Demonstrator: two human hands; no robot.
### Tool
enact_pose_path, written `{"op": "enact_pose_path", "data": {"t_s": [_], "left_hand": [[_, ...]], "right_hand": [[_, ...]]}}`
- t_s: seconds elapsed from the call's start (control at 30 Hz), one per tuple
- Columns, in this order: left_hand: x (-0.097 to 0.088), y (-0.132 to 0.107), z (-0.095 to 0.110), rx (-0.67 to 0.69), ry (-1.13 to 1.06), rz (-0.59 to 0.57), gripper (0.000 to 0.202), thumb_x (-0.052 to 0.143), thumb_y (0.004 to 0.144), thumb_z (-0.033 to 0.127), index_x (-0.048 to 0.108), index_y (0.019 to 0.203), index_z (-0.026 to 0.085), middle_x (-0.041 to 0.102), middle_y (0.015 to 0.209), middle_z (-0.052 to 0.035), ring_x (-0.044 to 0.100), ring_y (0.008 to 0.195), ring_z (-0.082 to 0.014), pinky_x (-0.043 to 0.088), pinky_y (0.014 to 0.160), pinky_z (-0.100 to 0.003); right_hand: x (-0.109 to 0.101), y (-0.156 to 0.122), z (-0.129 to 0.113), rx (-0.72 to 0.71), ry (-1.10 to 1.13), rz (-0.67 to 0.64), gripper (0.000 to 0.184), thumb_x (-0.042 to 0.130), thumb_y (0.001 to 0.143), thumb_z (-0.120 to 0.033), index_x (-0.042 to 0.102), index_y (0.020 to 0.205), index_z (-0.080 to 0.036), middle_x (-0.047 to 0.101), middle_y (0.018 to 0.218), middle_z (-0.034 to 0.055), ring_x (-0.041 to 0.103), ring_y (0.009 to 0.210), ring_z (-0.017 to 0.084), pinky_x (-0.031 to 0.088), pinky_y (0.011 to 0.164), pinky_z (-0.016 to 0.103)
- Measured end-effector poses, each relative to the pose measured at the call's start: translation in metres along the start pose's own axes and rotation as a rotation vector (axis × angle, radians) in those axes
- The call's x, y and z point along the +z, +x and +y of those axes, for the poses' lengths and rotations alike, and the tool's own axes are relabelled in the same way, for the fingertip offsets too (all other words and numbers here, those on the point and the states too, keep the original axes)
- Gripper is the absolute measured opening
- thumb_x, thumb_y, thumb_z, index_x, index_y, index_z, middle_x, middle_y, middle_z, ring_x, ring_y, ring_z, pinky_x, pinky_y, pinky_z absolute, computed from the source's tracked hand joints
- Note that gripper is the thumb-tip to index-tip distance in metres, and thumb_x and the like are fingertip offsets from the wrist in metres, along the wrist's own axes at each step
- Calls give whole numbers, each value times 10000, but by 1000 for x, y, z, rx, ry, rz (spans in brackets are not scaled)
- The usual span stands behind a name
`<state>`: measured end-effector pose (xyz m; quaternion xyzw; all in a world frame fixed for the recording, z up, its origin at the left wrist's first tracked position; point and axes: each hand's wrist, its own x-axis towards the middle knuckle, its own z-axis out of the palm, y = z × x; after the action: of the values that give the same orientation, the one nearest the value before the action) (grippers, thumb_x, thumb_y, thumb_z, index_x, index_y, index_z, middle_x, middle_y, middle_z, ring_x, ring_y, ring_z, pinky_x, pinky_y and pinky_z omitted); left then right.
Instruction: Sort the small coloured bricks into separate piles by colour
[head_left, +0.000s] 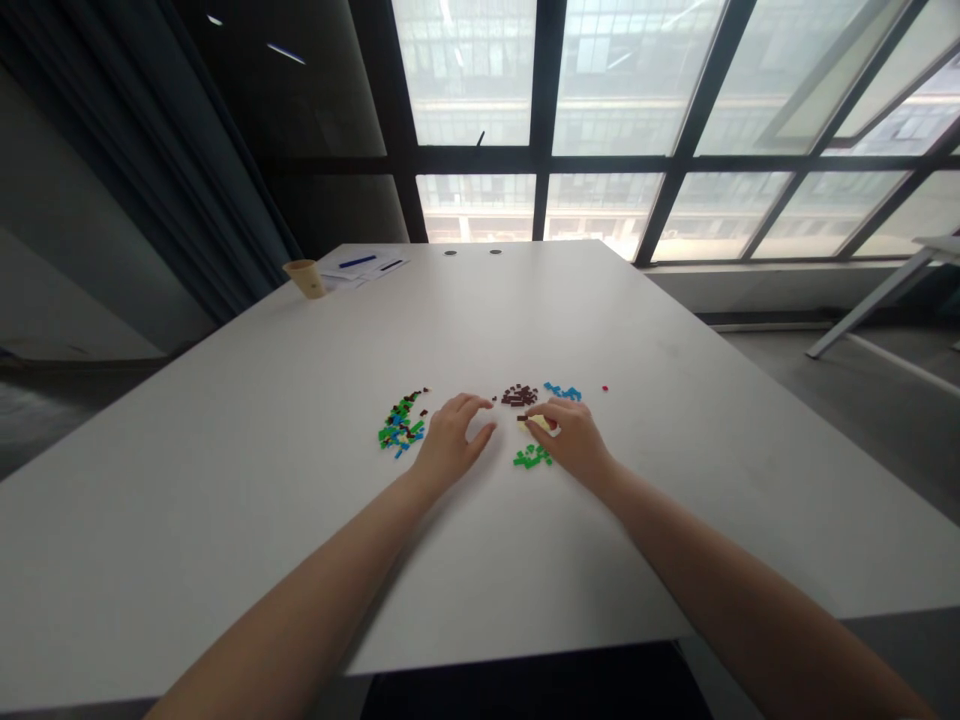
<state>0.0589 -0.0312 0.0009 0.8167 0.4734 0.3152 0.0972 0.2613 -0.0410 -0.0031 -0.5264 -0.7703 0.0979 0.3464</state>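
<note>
My right hand point(574, 436) pinches a small dark brown brick point(522, 418) between thumb and fingertips. Under that hand lie pale yellow bricks point(534, 427), partly covered by the fingers. My left hand point(450, 440) holds nothing; its thumb and fingers are apart, and a single brown piece point(494, 399) lies just beyond its fingertips. Between and past the hands is a pile of dark brown bricks point(519, 396). Green bricks point(531, 457) lie below my right hand, blue bricks point(562, 391) above it. Left of my left hand spreads a mixed pile of green, blue and brown bricks point(401, 425).
One red piece point(605, 388) lies right of the blue bricks. At the table's far left stand a tan cup point(305, 279) and papers point(352, 268) with a blue pen point(358, 262). Two round discs point(450, 253) sit near the far edge of the white table point(525, 320), before large windows.
</note>
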Motion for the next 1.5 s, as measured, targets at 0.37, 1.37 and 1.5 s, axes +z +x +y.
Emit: {"op": "enact_pose_path", "data": {"t_s": [0.37, 1.37, 1.5], "left_hand": [[-13, 4, -56, -385, 557, -126, 322, 362, 808, 210, 545, 1068, 159, 550, 1107, -139, 475, 995, -279, 414, 762, -396], [-12, 3, -66, -397, 461, -159, 269, 331, 786, 114, 577, 890, 147, 576, 941, -127, 526, 921, -225, 408, 796, -338], [-12, 4, -65, -442, 436, -182, 257, 363, 771, 117, 582, 902, 149, 574, 965, -118, 536, 923, -210, 412, 800, -310]], "right_hand": [[-2, 56, 33, 313, -283, -101, 167, 538, 767, -319, 692, 799, -262, 637, 900, 37, 539, 842, 185, 298, 756, 330], [-4, 3, 24, 264, -146, -16, 242, 460, 761, -313, 680, 817, -229, 584, 634, 5, 516, 643, 137, 320, 636, 258], [-6, 6, 27, 215, -119, 14, 235, 464, 754, -295, 680, 802, -217, 563, 613, 2, 504, 614, 130, 329, 622, 246]]}}
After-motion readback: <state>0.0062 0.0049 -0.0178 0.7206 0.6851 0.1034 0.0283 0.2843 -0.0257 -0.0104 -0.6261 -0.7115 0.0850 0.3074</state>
